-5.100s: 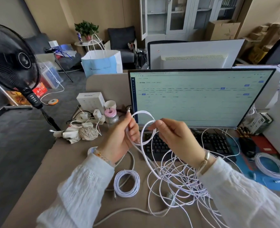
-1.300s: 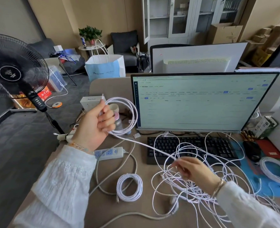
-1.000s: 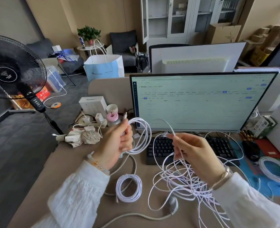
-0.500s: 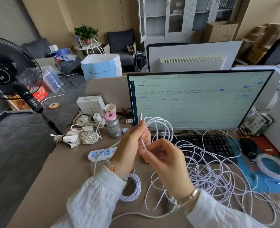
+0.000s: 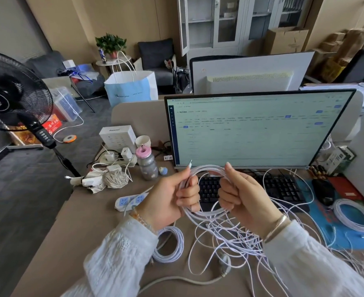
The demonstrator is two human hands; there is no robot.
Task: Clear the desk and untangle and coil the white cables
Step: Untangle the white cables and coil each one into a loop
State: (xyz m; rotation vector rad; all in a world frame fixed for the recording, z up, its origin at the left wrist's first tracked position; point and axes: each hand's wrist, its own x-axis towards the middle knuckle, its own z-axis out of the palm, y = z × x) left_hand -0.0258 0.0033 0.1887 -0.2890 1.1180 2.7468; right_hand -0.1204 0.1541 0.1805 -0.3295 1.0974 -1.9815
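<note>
At the centre of the tan desk (image 5: 74, 232), in front of the monitor (image 5: 258, 129), the left hand (image 5: 168, 202) and right hand (image 5: 245, 200) each grip one side of a loop of white cable (image 5: 206, 168) held above the keyboard (image 5: 283, 187). The loose tangle (image 5: 230, 236) trails to 5 o'clock. One finished coil (image 5: 170, 245) lies at 7 o'clock, another coil (image 5: 356, 215) at 3 o'clock on the blue mat (image 5: 322, 221). A power strip (image 5: 129, 200) lies at 9 o'clock; a bottle (image 5: 147, 166) and white box (image 5: 118, 136) stand at 11 o'clock. A black fan (image 5: 12, 93) stands on the grey floor at 10 o'clock.
</note>
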